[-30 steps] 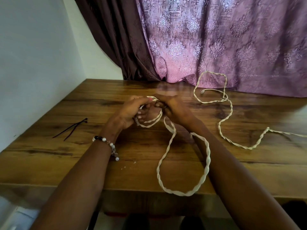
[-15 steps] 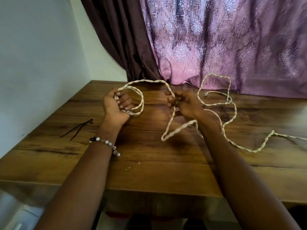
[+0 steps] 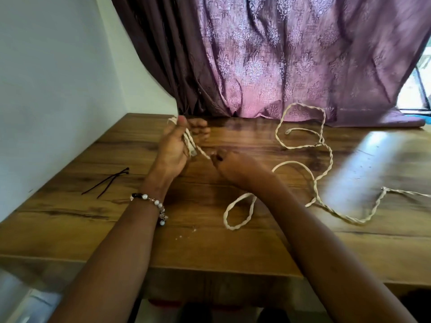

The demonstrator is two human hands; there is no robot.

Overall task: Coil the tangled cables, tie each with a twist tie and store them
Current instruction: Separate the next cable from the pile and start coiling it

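Cream twisted cable (image 3: pixel 325 173) sprawled loose across table; black twist ties (image 3: pixel 106 183) crossed at left.

On the worktop (image 3: pixel 70 229), twist ties (image 3: pixel 106 182) lie at nine o'clock; the cable (image 3: pixel 326 180) sprawls from centre toward three; a curtain (image 3: pixel 279 57) hangs at twelve.

Bare forearms, no sleeves; beaded pearl-and-dark bracelet (image 3: pixel 152 203) on left wrist.

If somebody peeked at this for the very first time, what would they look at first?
Probably the two hands in the middle: the left hand grips a small coil of cream twisted cable, and the right hand pinches the strand beside it. The rest squiggles over the wooden table to the right, before a big purple curtain.
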